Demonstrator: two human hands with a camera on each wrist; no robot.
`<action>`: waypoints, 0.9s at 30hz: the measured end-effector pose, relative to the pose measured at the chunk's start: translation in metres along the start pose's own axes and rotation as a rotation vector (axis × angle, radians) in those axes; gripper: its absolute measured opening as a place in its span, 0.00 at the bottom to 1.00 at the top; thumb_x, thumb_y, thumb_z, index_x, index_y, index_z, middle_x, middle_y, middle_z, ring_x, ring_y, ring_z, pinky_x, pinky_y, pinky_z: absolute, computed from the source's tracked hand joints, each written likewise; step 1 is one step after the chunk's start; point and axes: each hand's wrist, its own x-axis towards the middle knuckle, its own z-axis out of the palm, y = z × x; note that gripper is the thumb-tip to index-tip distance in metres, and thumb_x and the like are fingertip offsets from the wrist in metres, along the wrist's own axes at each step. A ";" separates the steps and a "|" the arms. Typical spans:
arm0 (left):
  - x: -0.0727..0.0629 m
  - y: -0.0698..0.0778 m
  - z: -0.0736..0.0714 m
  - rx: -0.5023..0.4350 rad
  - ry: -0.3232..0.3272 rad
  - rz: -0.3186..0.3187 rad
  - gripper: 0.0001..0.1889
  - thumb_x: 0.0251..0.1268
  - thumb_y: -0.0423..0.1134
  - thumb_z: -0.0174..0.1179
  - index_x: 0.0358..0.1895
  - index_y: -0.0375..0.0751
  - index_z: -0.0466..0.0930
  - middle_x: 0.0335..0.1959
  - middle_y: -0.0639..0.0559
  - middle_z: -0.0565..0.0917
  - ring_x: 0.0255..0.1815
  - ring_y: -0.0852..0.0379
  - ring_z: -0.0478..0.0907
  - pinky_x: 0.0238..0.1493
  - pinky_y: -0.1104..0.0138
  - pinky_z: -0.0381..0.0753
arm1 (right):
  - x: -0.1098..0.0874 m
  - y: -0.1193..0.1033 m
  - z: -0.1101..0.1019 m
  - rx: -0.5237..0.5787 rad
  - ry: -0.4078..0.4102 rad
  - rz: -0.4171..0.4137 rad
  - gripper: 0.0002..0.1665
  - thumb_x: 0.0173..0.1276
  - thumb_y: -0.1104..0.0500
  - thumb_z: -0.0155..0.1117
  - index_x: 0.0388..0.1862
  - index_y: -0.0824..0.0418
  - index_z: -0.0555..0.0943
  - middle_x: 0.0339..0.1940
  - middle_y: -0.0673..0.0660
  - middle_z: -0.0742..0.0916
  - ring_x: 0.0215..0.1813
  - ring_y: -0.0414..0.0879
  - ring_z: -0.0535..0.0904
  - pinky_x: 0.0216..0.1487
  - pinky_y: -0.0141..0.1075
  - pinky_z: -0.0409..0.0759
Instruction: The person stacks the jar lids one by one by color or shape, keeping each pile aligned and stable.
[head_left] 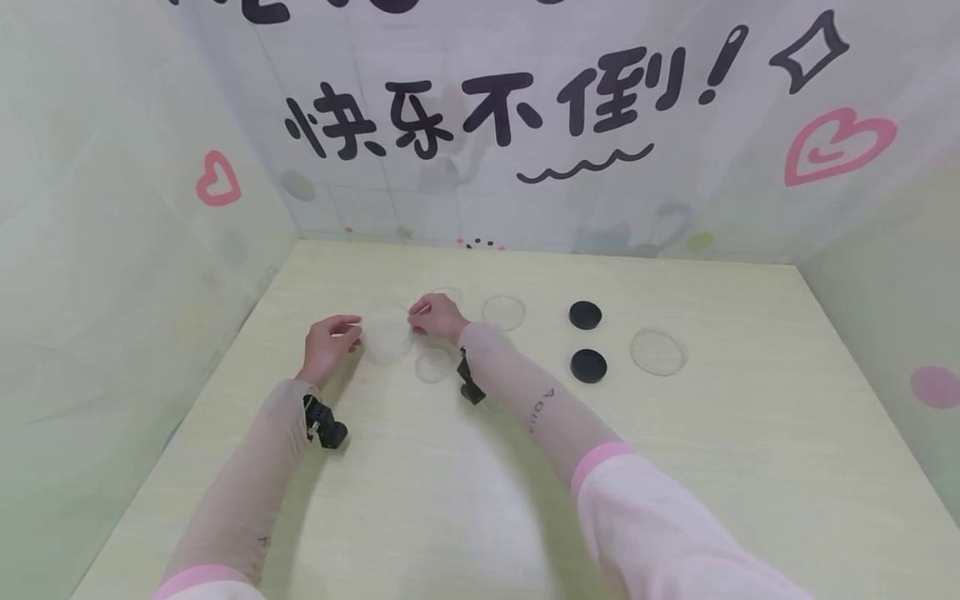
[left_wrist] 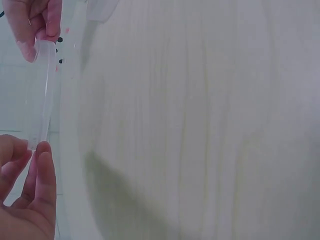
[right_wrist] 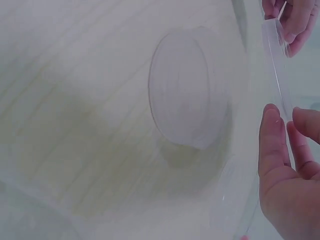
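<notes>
A clear petri dish is held between my two hands over the left part of the table. My left hand pinches its left edge between thumb and fingertips. Its opposite edge is pinched by my right hand. Seen edge-on in the left wrist view, the dish is shallow and see-through, with faint marks near the rim. A smaller clear round dish lies on the table just below the right hand; the right wrist view also has a clear round dish lying flat.
Behind the right hand lies another clear round piece, partly hidden. Farther right are a clear round dish, two black round discs and a larger clear ring-shaped dish. A printed cloth hangs behind the table.
</notes>
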 end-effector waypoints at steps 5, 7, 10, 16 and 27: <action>0.001 0.009 0.000 -0.037 -0.017 -0.003 0.16 0.61 0.37 0.54 0.52 0.34 0.74 0.43 0.37 0.78 0.38 0.47 0.79 0.38 0.66 0.78 | -0.001 -0.005 -0.011 0.021 -0.005 -0.010 0.10 0.60 0.66 0.58 0.40 0.70 0.75 0.35 0.63 0.82 0.30 0.44 0.78 0.33 0.28 0.78; 0.001 0.014 0.001 -0.048 -0.024 0.008 0.16 0.61 0.37 0.54 0.51 0.35 0.74 0.42 0.38 0.78 0.38 0.47 0.80 0.37 0.66 0.79 | -0.002 -0.006 -0.017 0.027 -0.010 -0.006 0.10 0.60 0.66 0.58 0.40 0.70 0.75 0.35 0.63 0.82 0.30 0.43 0.78 0.35 0.29 0.78; 0.002 0.021 0.004 -0.051 -0.031 0.033 0.16 0.60 0.37 0.55 0.50 0.34 0.75 0.40 0.37 0.79 0.37 0.46 0.80 0.34 0.68 0.79 | -0.004 -0.008 -0.027 0.037 -0.015 -0.001 0.10 0.61 0.66 0.58 0.41 0.70 0.75 0.35 0.63 0.82 0.30 0.43 0.78 0.38 0.31 0.78; 0.005 0.035 0.013 -0.081 -0.056 0.058 0.16 0.59 0.36 0.56 0.49 0.32 0.76 0.39 0.36 0.80 0.37 0.42 0.79 0.34 0.66 0.79 | -0.011 -0.012 -0.048 0.021 -0.018 -0.004 0.11 0.61 0.66 0.57 0.41 0.70 0.75 0.37 0.63 0.81 0.32 0.44 0.78 0.38 0.30 0.78; 0.003 0.056 0.040 -0.111 -0.137 0.102 0.16 0.57 0.33 0.57 0.48 0.28 0.75 0.37 0.35 0.78 0.36 0.41 0.79 0.33 0.67 0.79 | -0.027 0.001 -0.081 -0.020 -0.020 -0.004 0.11 0.61 0.66 0.57 0.41 0.70 0.74 0.36 0.62 0.81 0.33 0.44 0.79 0.38 0.30 0.78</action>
